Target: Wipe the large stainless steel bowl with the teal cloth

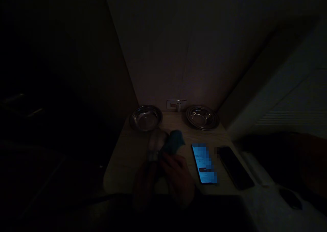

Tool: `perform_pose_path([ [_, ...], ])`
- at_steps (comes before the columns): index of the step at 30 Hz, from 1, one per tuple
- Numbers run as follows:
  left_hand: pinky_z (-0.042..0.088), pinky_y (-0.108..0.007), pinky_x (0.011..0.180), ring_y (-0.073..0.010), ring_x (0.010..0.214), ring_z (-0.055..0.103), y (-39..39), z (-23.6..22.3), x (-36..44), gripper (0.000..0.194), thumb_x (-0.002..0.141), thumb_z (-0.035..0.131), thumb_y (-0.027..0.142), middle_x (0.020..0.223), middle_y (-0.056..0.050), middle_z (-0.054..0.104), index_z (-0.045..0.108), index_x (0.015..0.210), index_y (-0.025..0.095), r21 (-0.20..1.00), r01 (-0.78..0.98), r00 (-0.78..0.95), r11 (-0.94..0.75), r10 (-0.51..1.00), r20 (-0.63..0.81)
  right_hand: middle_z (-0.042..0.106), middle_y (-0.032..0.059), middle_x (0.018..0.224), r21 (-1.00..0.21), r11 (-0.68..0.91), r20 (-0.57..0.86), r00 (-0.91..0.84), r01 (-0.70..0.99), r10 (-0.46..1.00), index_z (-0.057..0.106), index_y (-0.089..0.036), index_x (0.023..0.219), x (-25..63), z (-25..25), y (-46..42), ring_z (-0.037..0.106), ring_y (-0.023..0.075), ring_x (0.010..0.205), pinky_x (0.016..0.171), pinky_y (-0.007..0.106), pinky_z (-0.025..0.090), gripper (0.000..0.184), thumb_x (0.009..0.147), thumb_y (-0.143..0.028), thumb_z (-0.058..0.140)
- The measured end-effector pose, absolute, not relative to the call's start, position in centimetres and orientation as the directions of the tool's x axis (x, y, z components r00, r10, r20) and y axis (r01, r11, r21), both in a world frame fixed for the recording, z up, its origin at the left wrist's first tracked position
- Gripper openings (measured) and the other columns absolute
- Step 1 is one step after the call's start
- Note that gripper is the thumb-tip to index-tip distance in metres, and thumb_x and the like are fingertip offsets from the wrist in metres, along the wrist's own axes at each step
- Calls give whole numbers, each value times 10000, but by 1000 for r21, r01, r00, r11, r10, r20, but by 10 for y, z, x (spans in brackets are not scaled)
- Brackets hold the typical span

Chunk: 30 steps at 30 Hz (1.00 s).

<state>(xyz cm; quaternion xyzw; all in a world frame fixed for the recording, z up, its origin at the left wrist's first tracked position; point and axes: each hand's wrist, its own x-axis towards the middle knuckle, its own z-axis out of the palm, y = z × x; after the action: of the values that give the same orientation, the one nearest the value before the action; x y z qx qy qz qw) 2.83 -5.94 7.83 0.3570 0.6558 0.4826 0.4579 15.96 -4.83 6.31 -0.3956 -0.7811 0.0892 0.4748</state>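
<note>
In the dim light, my left hand (144, 181) is closed round the lower end of a rounded, glassy object (156, 140). That object is blurred, with a shiny band near its base, and its exact kind is too dark to make out. Bunched in the closed fingers of my right hand (178, 177) is a blue-green cloth (175, 141), right beside the object and seeming to touch it. Both hands are close together over the front of a small wooden table (122, 164).
Two shiny metal bowls (146, 118) stand at the table's back, left and right. A lit phone (203, 164) and a dark phone (236, 167) lie to the right. A wall socket (176, 104) is behind the table. A dark oval item (290, 198) lies at lower right.
</note>
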Motion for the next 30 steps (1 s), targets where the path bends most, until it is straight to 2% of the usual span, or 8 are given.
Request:
perform_pose_path([
  [3,522,-318,741,-246,882,657,-58,75,31,433,690,623,507,952,-93,715,667,950,164,965,-86,-307,247,915,-262,580,78,1263,-600,626,640,-172,497,749,486,-230,1311,164,61,-40,523,204,1129,897,383,497,468,874,-88,397],
  [7,524,-312,693,-236,839,653,-55,74,38,373,646,649,416,906,-71,704,649,909,152,944,-216,-402,249,858,-318,601,79,1225,-707,528,578,-45,470,814,480,-233,1305,166,56,-41,546,192,1141,920,373,495,441,888,-110,403],
  [10,519,-306,654,-231,802,649,-53,83,40,359,656,612,403,856,-62,693,638,902,142,937,-197,-424,287,837,-346,610,95,1196,-748,457,544,50,482,837,455,-222,1324,163,51,-55,582,198,1093,868,349,526,445,887,-140,431],
  [12,518,-307,674,-239,832,649,-52,91,38,393,685,605,455,880,-70,696,640,921,143,945,-121,-368,303,871,-326,608,101,1204,-750,434,528,57,499,848,439,-224,1337,161,50,-63,590,210,1090,860,355,533,467,877,-146,454],
  [16,502,-302,763,-236,921,637,-51,98,34,459,730,585,527,991,-85,692,640,1001,160,960,39,-340,278,907,-249,555,100,1293,-702,492,569,-9,515,822,441,-236,1337,163,54,-68,538,226,1174,901,386,517,488,863,-123,464],
  [19,507,-307,752,-243,918,639,-52,95,34,473,730,586,534,992,-96,695,646,1001,151,968,25,-319,249,920,-229,563,90,1287,-657,531,602,-53,535,797,437,-239,1340,164,58,-69,529,223,1185,899,389,521,493,862,-117,460],
  [25,517,-312,695,-225,761,656,-54,92,39,417,689,600,535,802,-79,716,681,834,153,969,29,-286,244,931,-226,564,81,1289,-534,611,629,-208,585,749,456,-220,1334,163,65,-76,533,227,1142,862,390,528,478,872,-108,408],
  [30,531,-329,707,-238,770,673,-58,92,42,391,657,627,518,830,-90,734,709,806,166,962,25,-274,271,928,-254,564,79,1290,-446,578,606,-245,683,757,474,-191,1323,170,78,-65,526,249,1091,842,401,521,453,874,-137,440],
])
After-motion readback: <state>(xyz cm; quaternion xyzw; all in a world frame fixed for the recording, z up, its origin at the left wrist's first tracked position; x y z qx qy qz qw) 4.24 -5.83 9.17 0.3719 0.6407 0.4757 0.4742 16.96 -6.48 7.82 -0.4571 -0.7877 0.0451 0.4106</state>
